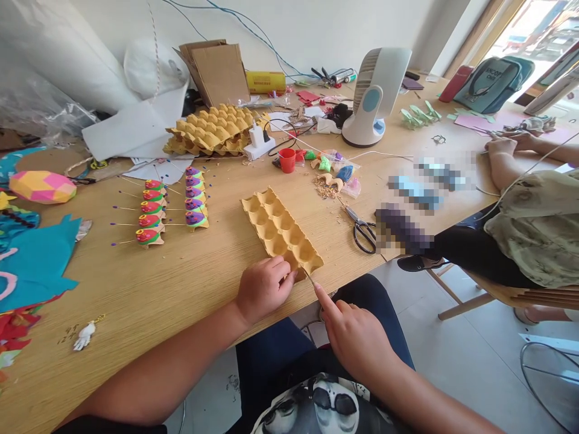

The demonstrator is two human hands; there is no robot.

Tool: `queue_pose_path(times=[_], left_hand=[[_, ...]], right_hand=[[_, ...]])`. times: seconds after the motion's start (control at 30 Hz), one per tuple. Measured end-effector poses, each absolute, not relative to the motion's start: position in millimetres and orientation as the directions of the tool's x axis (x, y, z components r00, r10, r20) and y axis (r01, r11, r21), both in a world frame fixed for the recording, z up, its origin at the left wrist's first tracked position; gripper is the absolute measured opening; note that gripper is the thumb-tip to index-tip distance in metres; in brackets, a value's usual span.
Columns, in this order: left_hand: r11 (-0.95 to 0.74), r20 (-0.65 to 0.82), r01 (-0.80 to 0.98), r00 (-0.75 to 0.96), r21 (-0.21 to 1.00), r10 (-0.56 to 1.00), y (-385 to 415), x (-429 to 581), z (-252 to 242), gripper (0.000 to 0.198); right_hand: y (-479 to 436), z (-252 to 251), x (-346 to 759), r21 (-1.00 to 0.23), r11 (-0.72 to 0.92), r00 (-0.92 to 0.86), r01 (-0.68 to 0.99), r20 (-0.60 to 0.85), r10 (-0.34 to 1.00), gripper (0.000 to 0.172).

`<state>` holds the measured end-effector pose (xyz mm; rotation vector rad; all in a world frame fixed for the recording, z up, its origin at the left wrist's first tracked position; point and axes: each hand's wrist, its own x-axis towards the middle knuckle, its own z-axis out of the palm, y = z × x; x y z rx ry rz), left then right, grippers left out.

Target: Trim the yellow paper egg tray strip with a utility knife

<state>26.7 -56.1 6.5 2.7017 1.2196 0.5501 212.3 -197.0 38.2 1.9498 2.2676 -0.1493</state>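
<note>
We have the egg-tray strip (283,226) lying on the desk (212,289) right in front of us, its near end close to the edge, with two rows of cups joined together. Our left hand (266,289) is at that near end, its fingers bent and close together; we cannot tell whether they pinch the cardboard or only steady it. Our right hand (355,331) has its fingers closed on a thin blade (308,276), index finger stretched along it, the tip meeting the near end of the strip. We judge the cutting of this strip to be at an early stage, since most cups stand whole and undivided.

Just to the right are scissors (360,230), and beyond them some loose tan pieces (332,181) beside shavings. To the left stand a row of red-topped pieces (151,208) and a row of purple-topped pieces (196,202), coloured and fitted with pins, which look finished to us. Farther back, stacked egg trays (210,126) seem uncut.
</note>
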Motion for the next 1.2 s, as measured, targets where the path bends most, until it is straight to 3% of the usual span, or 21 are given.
queue_pose_path(times=[0.53,1.2], left_hand=[[-0.675,0.279,0.693,0.616,0.252,0.737,-55,27,6,0.037],[-0.674,0.298,0.694,0.607,0.253,0.736,-54,27,3,0.037]], right_hand=[[-168,80,203,0.057,0.149,-0.126,0.987,-0.293,0.948,0.064],[-161,85,201,0.090,0.176,-0.137,0.980,-0.333,0.933,0.067]])
